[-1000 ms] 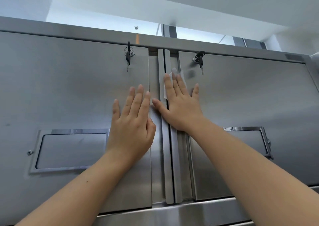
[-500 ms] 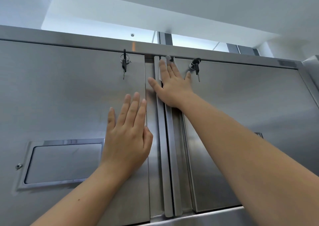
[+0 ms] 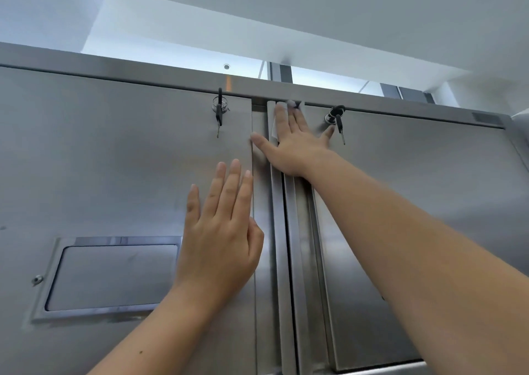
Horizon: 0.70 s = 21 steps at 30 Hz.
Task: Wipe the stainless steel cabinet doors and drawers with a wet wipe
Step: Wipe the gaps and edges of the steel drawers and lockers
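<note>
The person's right hand (image 3: 294, 145) is lying flat at the upper end of the twin vertical brushed-steel strips (image 3: 279, 231) where the two cabinet doors meet. Its fingers are reaching straight up, with the thumb splaying out left of the strips and the little finger splaying right. It is pressing a thin white wet wipe (image 3: 274, 125) against the metal. The wipe is showing only as a pale edge beside the index finger and a small crumpled bit at the fingertips, right at the top of the strips.

The left hand (image 3: 220, 237) is resting palm-down on the left stainless steel door (image 3: 114, 174), just left of the strips and lower than the right hand, its fingers straight and held close together, holding nothing.

A black-headed key (image 3: 219, 111) is hanging from a round lock left of the strips' top, and a second black-headed key (image 3: 337, 119) is hanging right of it on the right stainless steel door (image 3: 429, 202), near the little finger. A rectangular recessed steel handle panel (image 3: 114, 277) is sitting well left of the strips, partly behind the left wrist.
</note>
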Available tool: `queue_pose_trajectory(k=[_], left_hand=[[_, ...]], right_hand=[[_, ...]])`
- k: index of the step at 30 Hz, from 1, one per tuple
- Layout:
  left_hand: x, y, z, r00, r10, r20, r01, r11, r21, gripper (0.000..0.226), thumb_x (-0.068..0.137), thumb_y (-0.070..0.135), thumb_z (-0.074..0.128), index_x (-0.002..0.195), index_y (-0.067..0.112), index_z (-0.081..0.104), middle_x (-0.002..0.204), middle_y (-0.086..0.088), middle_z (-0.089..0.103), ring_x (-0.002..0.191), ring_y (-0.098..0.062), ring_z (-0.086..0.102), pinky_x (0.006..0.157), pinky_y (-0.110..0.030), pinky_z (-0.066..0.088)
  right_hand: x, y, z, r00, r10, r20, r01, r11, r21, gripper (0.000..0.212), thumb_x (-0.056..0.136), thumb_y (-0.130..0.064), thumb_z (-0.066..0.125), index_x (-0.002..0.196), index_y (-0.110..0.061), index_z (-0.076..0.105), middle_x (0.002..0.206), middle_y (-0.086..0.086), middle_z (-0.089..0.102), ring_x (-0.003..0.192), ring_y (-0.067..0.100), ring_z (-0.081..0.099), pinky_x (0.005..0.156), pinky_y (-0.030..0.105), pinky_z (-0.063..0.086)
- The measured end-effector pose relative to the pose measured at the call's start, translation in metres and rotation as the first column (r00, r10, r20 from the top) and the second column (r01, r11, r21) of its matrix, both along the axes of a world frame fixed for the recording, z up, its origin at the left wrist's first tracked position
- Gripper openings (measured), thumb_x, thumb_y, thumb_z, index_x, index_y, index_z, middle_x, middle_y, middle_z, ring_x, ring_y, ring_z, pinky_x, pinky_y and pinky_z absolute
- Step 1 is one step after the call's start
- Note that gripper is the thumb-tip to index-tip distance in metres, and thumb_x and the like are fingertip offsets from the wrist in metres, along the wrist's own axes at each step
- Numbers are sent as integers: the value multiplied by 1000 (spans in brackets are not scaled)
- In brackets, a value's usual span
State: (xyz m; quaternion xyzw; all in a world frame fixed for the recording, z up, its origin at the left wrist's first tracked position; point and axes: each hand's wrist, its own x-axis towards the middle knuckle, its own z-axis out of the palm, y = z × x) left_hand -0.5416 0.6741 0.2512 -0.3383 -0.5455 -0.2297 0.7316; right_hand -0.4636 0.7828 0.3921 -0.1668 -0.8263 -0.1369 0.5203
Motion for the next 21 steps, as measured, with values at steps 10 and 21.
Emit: queue_pose_trajectory(k=[10, 21], left_hand=[[1, 2, -2, 1000, 23, 15, -23, 1000, -9, 59, 83, 22, 31, 137, -1, 42, 146, -18, 35, 136, -33, 30, 105, -56, 23], [0, 2, -25, 998, 44, 54, -39, 996, -81, 60, 86, 24, 30, 141, 1, 35, 150, -15, 25, 139, -31, 22, 109, -52, 6]], right_hand=[[2, 15, -51, 998, 62, 11, -63, 996, 62, 78, 91, -65, 17, 144, -23, -21, 152, -5, -27, 137, 8, -27, 106, 60, -11], [7, 9, -130, 993, 108, 39, -109, 994, 16, 78, 91, -64, 20, 143, -26, -25, 148, -6, -36, 135, 6, -31, 102, 67, -10]])
